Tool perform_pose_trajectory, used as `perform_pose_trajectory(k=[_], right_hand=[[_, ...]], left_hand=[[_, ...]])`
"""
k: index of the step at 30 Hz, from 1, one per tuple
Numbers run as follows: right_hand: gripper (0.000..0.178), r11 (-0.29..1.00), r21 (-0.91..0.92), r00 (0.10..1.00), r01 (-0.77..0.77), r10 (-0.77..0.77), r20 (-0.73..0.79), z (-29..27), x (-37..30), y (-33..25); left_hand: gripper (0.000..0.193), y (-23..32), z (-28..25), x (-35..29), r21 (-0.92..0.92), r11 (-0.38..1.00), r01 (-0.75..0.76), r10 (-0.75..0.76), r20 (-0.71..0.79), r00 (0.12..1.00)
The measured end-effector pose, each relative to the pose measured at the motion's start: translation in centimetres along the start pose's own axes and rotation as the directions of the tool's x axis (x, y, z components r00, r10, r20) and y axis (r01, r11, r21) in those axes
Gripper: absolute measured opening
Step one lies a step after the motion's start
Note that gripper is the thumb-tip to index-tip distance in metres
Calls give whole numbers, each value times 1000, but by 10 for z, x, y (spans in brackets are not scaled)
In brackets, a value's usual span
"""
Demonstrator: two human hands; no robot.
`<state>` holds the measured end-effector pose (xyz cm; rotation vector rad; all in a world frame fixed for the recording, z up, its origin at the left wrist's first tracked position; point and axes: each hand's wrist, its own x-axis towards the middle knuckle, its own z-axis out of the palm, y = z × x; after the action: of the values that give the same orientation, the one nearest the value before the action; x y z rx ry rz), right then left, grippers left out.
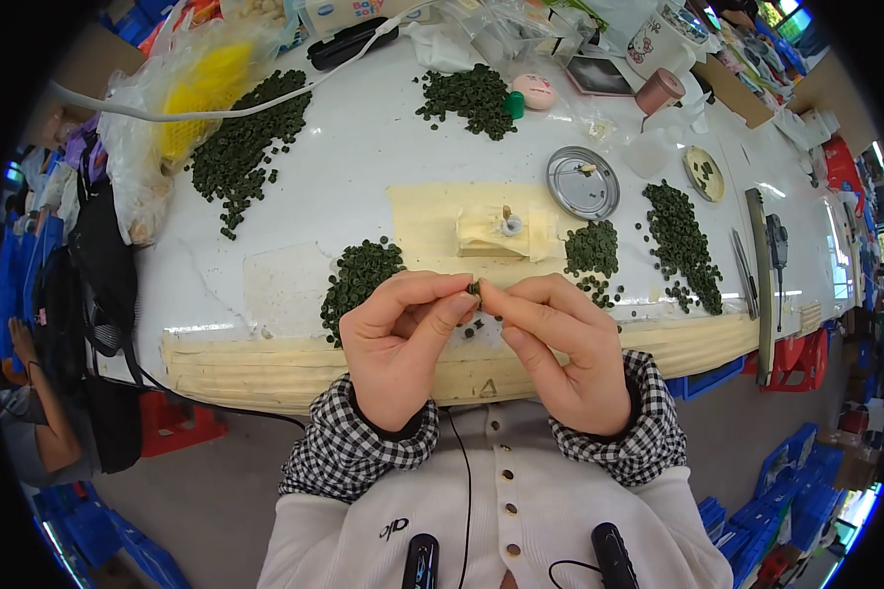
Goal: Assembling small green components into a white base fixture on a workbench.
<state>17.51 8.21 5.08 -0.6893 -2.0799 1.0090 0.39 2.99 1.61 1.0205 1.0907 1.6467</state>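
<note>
Both hands raised together over the near edge of the white worktop (295,196): left hand (403,339) and right hand (560,348) meeting at the fingertips, pinched from either side on one small dark green piece (474,289). Just beyond the left hand, a heap of similar green pieces (359,280); beyond the right, a smaller heap (592,250). Between those, a cream block fixture (496,236) taped down. Farther right, a round metal lid (582,183).
</note>
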Motion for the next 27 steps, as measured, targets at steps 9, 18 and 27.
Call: perform_pose_trajectory(k=[9,18,27], right_hand=[[38,1000,-4,1000,22,-22,5,-5,-6,6],[18,919,-384,986,-87,24,-165,-38,-27,15],[15,755,-656,994,-13,-61,-90,-29,-39,29]], left_hand=[[18,1,1,1,58,998,0,-3,52,999],[15,24,-11,-3,591,794,-146,15,220,975],[19,10,-11,-11,790,482,-379,156,349,924]])
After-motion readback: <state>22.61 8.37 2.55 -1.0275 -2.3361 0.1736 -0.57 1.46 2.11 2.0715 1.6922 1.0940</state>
